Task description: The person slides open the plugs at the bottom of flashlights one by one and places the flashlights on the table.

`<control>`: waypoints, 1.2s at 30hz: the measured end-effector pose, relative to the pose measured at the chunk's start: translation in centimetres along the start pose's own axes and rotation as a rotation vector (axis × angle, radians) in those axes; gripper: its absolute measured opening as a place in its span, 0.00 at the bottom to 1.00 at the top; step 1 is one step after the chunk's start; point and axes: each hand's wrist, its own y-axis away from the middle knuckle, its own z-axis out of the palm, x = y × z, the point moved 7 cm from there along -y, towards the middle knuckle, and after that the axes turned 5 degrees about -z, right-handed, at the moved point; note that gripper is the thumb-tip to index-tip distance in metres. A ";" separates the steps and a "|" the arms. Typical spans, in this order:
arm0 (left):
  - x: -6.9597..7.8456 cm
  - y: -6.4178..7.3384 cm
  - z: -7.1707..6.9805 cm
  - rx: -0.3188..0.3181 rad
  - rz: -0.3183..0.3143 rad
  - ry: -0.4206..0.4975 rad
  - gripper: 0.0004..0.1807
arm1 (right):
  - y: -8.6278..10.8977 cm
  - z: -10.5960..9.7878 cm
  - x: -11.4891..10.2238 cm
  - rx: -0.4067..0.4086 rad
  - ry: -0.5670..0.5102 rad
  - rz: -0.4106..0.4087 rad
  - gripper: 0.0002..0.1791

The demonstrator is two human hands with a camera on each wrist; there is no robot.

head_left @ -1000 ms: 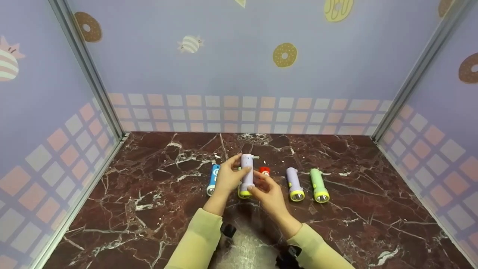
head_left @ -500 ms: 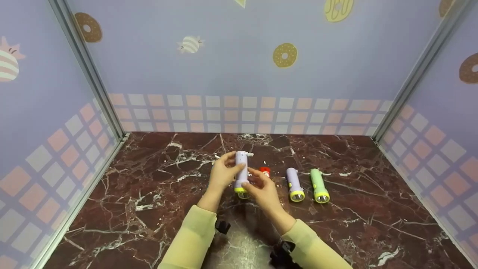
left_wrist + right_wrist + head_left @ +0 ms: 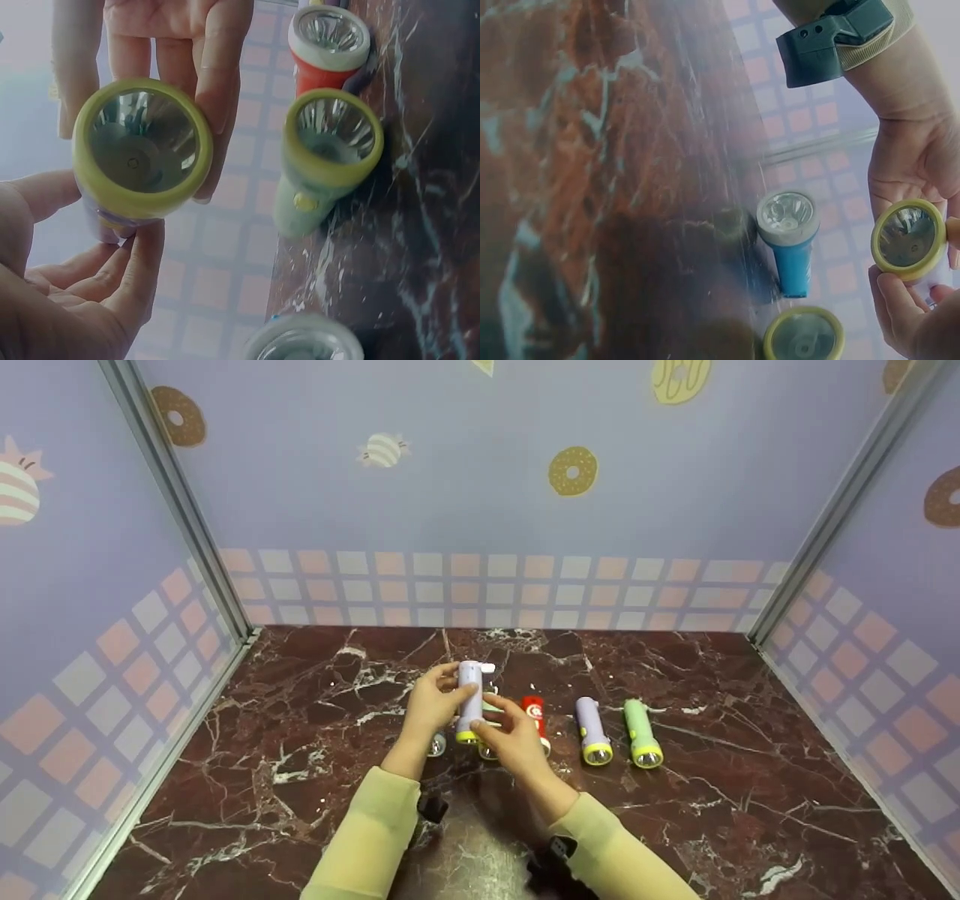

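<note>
Both hands hold a pale purple flashlight [image 3: 470, 697] raised above the table, its yellow-rimmed lens [image 3: 142, 146] facing the person and a light tab sticking out at its tail. My left hand [image 3: 431, 706] grips the barrel, thumb across the front and fingers behind. Lower down, my right hand [image 3: 517, 742] pinches the flashlight near its head with thumb and fingers. Behind the hands lie a green flashlight [image 3: 330, 150] and a red one [image 3: 534, 712], both partly covered in the head view. A blue flashlight [image 3: 791, 259] is mostly hidden there by the left hand.
To the right on the dark red marbled table [image 3: 300, 810] lie another purple flashlight [image 3: 591, 727] and another green flashlight [image 3: 641, 731], side by side. Patterned lilac panels [image 3: 480, 510] enclose the table at the back and sides.
Both hands have shifted left with the purple flashlight, and slightly upward in the head view. More of the red flashlight now shows, while the blue one has become mostly covered.
</note>
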 end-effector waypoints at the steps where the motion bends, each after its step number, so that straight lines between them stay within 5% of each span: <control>1: 0.0 -0.1 -0.2 -0.001 -0.002 0.000 0.30 | -0.1 0.2 0.0 -0.004 0.001 0.001 0.31; 12: 0.4 -0.5 -2.1 0.000 0.004 0.012 0.29 | -1.1 2.1 -0.5 -0.014 0.024 -0.003 0.29; 36: -1.2 -1.7 -6.2 0.029 -0.069 -0.086 0.31 | -2.4 6.7 0.1 -0.003 -0.010 0.062 0.29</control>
